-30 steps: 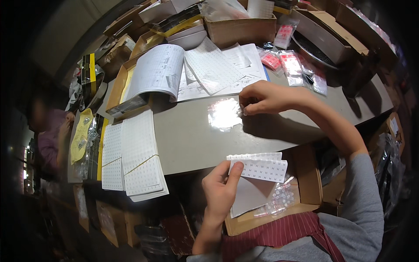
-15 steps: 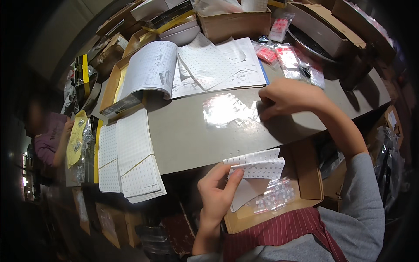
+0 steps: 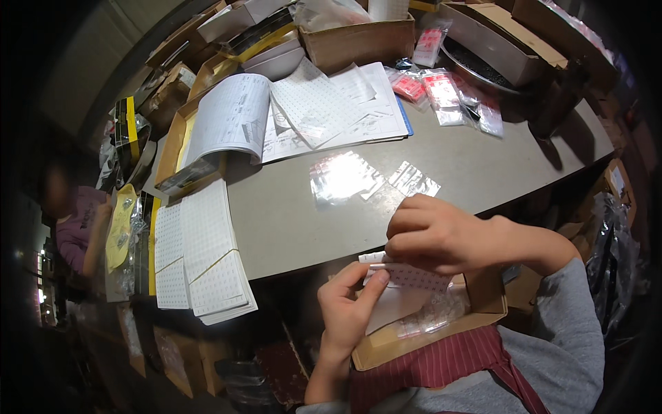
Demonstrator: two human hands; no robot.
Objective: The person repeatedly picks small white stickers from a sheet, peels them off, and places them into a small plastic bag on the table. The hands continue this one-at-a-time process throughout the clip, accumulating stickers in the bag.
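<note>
My left hand [image 3: 348, 300] pinches a folded label sheet [image 3: 420, 277], white with rows of small printed marks, between thumb and fingers. Over its upper edge is my right hand [image 3: 438, 234], its fingers curled together; their tips are hidden, so whatever they may hold cannot be made out. Below both hands an open cardboard box [image 3: 486, 303] rests against my apron, with small clear plastic bags [image 3: 431, 314] inside it. On the grey table just beyond lie shiny clear bags [image 3: 341, 181] and a smaller fanned group of clear bags [image 3: 412, 181].
Banded stacks of label sheets [image 3: 210, 248] lie at the table's left edge. Behind are an open booklet [image 3: 231, 117], loose label sheets [image 3: 321, 103] and red-and-white packets [image 3: 441, 93]. Cardboard boxes [image 3: 358, 40] line the back. Another person's sleeve [image 3: 79, 221] shows at far left.
My right hand has come back from the clear bags on the table to the label sheet in my left hand. The smaller group of bags is now uncovered. The view has shifted slightly.
</note>
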